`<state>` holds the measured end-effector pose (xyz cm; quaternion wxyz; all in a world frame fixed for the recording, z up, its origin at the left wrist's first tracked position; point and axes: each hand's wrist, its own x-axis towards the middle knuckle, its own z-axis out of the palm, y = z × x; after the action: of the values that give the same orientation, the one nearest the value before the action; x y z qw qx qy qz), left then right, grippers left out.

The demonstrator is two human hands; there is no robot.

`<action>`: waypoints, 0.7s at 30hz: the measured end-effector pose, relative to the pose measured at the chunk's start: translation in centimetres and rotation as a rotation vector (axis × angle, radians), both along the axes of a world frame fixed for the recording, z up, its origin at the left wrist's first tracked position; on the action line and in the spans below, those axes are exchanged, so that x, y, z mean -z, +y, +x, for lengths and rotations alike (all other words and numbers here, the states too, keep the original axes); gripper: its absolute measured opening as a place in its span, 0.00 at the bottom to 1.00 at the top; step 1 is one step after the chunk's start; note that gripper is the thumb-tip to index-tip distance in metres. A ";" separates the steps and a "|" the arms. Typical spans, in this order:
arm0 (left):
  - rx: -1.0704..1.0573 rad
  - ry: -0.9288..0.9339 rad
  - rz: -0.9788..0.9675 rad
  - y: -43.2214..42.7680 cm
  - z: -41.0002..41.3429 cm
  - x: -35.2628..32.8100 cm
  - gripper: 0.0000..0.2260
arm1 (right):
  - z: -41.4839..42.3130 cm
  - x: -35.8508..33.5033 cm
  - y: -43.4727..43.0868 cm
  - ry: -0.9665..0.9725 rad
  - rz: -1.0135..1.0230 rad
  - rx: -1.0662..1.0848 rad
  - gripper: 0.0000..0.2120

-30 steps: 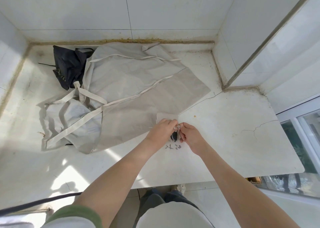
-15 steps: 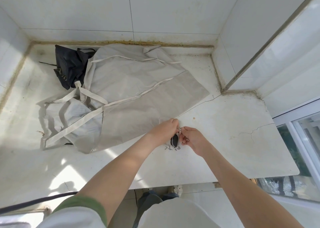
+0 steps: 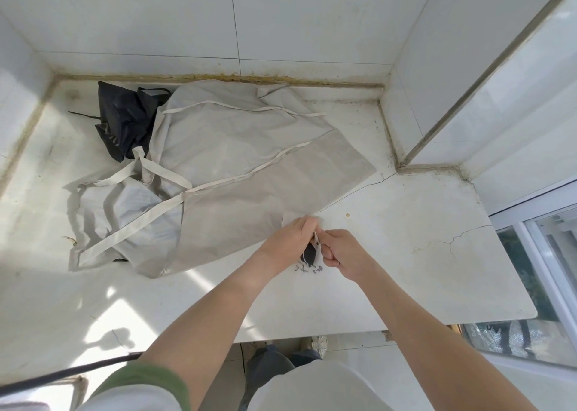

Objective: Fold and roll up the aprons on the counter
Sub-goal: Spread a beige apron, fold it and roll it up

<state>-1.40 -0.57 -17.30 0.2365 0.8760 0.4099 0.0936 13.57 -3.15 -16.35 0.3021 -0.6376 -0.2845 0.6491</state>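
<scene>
Beige apron (image 3: pixel 249 167) lies spread and rumpled on the counter (image 3: pixel 406 285), running from 9 o'clock to 1 o'clock with its ties looped across it; near corner ends at frame centre. Black apron (image 3: pixel 125 120) is bunched at 11 o'clock in the back corner, touching the beige one's edge. Left hand (image 3: pixel 290 238) is curled tight on the beige apron's near corner. Right hand (image 3: pixel 340 251) sits just beside it at 4 o'clock, thumb and finger pinched narrow on a white thread (image 3: pixel 316 239). Small dark piece (image 3: pixel 310 252) hangs between the hands, can't tell what it is. No brand or label legible. Dark scribble (image 3: pixel 307 268) on the counter at 6 o'clock of the hands, unreadable. Counter is pale stone, stained, with a crack (image 3: pixel 452 238) at 3 o'clock. Grimy brown sealant (image 3: pixel 249 79) along the back edge at 12. White wall tiles (image 3: pixel 312 20) on three sides, window (image 3: pixel 546 270) at 4 o'clock. Black cable (image 3: pixel 62 374) at 7 o'clock, sun patches beside it
</scene>
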 end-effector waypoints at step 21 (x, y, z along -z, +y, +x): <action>-0.096 -0.172 0.290 0.1 -1.6 0.3 0.01 | -1.2 -0.2 -0.4 0.092 0.015 0.190 0.11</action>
<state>-2.95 -0.51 -17.56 0.1370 0.8691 0.4117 0.2376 12.35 -3.54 -16.18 0.3799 -0.6291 -0.2134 0.6437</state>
